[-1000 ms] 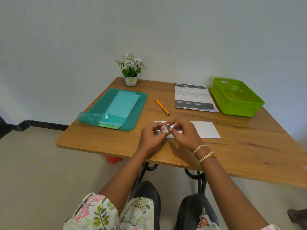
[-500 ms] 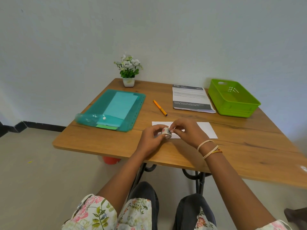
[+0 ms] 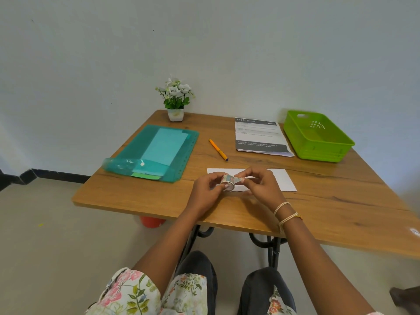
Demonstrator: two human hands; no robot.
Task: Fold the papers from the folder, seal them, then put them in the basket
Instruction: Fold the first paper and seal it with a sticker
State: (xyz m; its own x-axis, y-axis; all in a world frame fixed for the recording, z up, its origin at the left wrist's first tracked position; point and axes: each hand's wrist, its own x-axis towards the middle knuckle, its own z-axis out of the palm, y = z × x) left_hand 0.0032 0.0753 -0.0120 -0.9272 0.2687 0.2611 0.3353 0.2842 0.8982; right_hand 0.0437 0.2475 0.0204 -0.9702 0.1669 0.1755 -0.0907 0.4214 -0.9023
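— Anything readable here?
— Only "2703", white on the dark header band of the printed sheet (image 3: pixel 261 136) lying at the back of the worktop (image 3: pixel 318 201).
— And the lines below it, or the white lines in its lower dark band?
— Too small and blurred to make out.

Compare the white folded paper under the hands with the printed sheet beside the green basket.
The folded paper is blank white, while the printed sheet carries text and dark bands. The folded paper lies at the near edge, partly covered by the left hand and right hand holding a tape roll; the printed sheet lies uncovered farther back, by the basket. Both lie flat on the table.
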